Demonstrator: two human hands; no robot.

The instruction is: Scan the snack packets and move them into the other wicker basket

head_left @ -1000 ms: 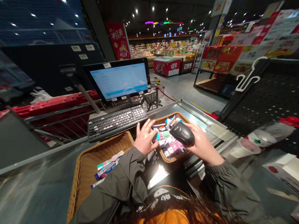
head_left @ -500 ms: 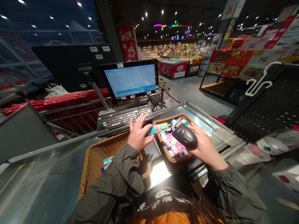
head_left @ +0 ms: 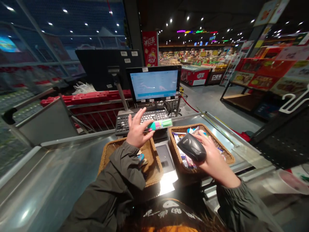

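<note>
My left hand (head_left: 138, 131) pinches one end of a small green and pink packet (head_left: 159, 124) between thumb and fingers, with the other fingers raised in front of the keyboard. A black handheld barcode scanner (head_left: 191, 147) is gripped in my right hand (head_left: 212, 158), its head pointing left. Beneath the scanner stands a wicker basket (head_left: 227, 158) filled with small colourful packets. Below my left hand and sleeve is another wicker basket (head_left: 154, 174), holding a few items that my arm partly hides.
A lit monitor (head_left: 154, 84) stands behind the keyboard (head_left: 123, 124), beside a dark second screen (head_left: 98, 72) seen from behind. The metal counter (head_left: 65, 174) stretches to both sides. White hooks (head_left: 293, 101) hang on the right.
My view has turned left, so the surroundings sit further right. The packet has moved leftward, away from the scanner's head. Both hands keep their hold.
</note>
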